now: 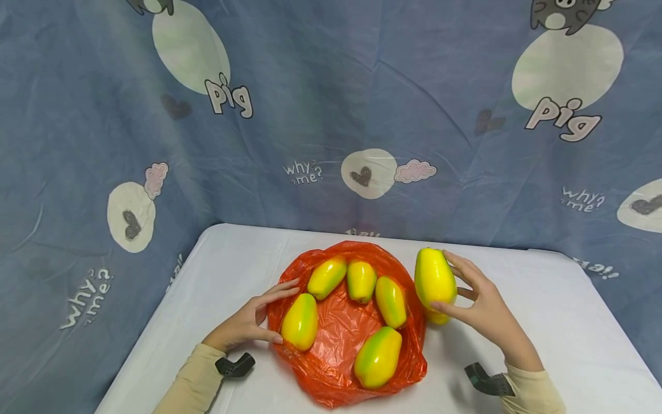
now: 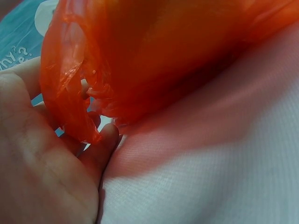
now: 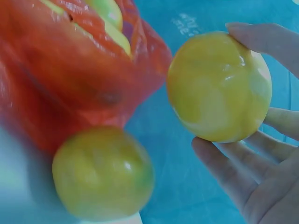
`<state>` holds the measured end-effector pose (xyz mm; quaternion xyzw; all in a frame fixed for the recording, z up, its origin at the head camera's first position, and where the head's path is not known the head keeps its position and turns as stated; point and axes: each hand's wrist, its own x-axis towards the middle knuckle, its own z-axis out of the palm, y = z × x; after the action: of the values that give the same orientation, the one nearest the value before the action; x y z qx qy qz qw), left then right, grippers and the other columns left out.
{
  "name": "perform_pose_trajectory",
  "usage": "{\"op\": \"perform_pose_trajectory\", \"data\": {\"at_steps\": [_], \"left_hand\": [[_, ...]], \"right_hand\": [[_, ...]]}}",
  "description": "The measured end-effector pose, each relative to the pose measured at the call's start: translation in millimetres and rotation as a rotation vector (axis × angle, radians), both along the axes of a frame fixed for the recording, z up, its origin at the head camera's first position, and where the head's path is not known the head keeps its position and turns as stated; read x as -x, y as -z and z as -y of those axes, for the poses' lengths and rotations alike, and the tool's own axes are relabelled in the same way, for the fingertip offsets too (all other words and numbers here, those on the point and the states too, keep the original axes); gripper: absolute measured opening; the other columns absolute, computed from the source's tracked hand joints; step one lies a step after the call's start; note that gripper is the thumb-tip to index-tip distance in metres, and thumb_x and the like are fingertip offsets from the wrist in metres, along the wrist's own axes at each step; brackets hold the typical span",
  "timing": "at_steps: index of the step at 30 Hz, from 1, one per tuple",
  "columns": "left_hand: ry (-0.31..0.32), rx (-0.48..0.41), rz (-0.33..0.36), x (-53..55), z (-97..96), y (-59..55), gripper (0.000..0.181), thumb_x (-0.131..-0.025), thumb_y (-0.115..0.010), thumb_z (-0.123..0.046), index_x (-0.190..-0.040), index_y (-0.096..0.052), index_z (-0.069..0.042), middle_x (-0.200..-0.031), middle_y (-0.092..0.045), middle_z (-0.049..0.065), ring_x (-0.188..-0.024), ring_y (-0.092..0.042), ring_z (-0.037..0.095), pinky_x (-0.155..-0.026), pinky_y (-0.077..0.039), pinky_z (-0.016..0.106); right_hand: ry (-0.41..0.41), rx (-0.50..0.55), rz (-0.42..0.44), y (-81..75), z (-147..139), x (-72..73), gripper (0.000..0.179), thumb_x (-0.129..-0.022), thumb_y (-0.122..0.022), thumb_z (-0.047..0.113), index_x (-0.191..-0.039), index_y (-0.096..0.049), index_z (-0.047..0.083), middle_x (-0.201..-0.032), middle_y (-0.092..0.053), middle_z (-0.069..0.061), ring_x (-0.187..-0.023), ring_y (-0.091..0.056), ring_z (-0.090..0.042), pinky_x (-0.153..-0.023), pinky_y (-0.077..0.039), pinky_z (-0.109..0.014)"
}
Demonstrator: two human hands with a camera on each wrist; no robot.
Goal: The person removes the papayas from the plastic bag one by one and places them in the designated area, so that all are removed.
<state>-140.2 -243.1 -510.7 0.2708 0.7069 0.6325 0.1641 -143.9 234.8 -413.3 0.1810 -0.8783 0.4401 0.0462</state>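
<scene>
Right grip (image 1: 485, 306) holds one papaya (image 1: 435, 279); five in bag (image 1: 336, 345), one beside.

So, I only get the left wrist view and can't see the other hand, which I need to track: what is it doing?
Observer: The right hand holds a papaya at the right side of the red bag.
Operator: And what is inside the bag?
Observer: Five papayas.
Operator: Any other fruit outside, besides the held one?
Observer: Yes, one more papaya, beside the bag, below the held one in the right wrist view.
</scene>
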Motion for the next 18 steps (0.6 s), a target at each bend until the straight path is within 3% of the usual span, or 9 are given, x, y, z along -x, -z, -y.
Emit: {"op": "perform_pose_trajectory", "data": {"at_steps": [3,10,13,18], "left_hand": [[-0.002,0.001,0.002,-0.1,0.2,0.4,0.089,-0.080,-0.085,-0.006,-0.158,-0.042,-0.009,-0.173,-0.023,0.008,-0.156,-0.018,-0.004,-0.120,-0.020,0.007],[0.000,0.000,0.010,0.7,0.4,1.2,0.089,-0.080,-0.085,-0.006,-0.158,-0.042,-0.011,-0.173,-0.023,0.006,-0.157,-0.017,-0.003,-0.120,-0.019,0.006],[0.002,-0.003,0.009,0.8,0.5,1.7,0.089,-0.080,-0.085,-0.006,-0.158,-0.042,-0.011,-0.173,-0.023,0.006,-0.158,-0.017,-0.002,-0.120,-0.019,0.007],[0.002,-0.006,0.004,0.8,1.2,2.9,0.089,-0.080,-0.085,-0.005,-0.158,-0.042,-0.010,-0.173,-0.023,0.006,-0.158,-0.016,0.000,-0.120,-0.018,0.007]], "right_hand": [[0.023,-0.020,0.007,0.9,-7.0,-1.3,0.092,-0.084,-0.087,0.019,-0.161,-0.038,0.028,-0.160,-0.045,-0.007,-0.136,-0.050,-0.031,-0.093,-0.049,-0.008],[0.064,-0.029,0.015,4.6,-24.1,-3.0,0.089,-0.085,-0.086,0.019,-0.160,-0.038,0.025,-0.158,-0.047,-0.009,-0.127,-0.043,0.011,-0.092,-0.048,-0.006],[0.059,-0.001,-0.008,7.4,-31.1,-2.6,0.086,-0.084,-0.086,0.012,-0.158,-0.042,0.020,-0.154,-0.048,-0.006,-0.125,-0.041,0.016,-0.091,-0.048,-0.004],[0.051,0.057,-0.030,14.6,-41.8,-0.7,0.074,-0.086,-0.082,0.004,-0.153,-0.049,0.007,-0.147,-0.052,0.012,-0.129,-0.043,0.017,-0.095,-0.044,0.000]]}}
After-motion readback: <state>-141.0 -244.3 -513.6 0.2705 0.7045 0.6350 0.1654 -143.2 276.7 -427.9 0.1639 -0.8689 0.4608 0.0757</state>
